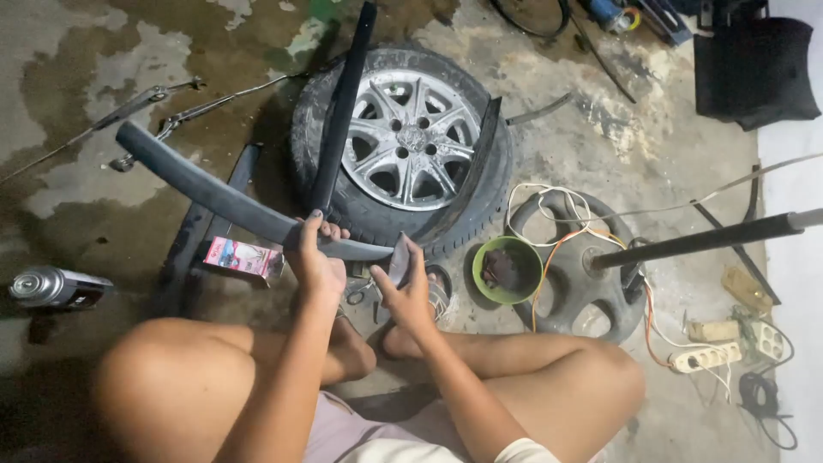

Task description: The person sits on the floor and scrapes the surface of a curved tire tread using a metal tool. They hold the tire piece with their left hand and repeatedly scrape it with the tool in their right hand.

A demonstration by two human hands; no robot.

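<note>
**Trim strip in hand, rubbing pad on its near end — work looks mid-way**

Head view, w/ the car wheel as landmark: the black tyre w/ silver alloy spoked rim [411,141] lies flat on the stained concrete floor [617,146], just beyond your hands.

- Your left hand [315,257] is at the wheel's near edge, fingers wrapped tight round the long curved dark-grey plastic trim strip [214,193]. The strip runs from your grip up and away to the left of the wheel; its near end passes across the front of the tyre toward your right hand.
- Your right hand [410,291] sits just near of the wheel, fingers pinched together on a small grey flat pad or sheet [399,257], held against the strip's near tip. Can't tell exactly what the pad is.
- Two more black trim strips [343,103] lie across the wheel, apparently untouched.
- Right of the wheel: green round bowl w/ dark contents [507,270], then a grey plastic wheel cover [583,274] w/ loose wires over it.
- Left of the wheel, near side: small red-and-white box [243,257]; further left a silver spray can [56,287] on its side.

Progress, as a judgement: you're working only the tip; no clear difference in finish shows along the strip, so can't tell how much is done. Other strips likely remain.
</note>
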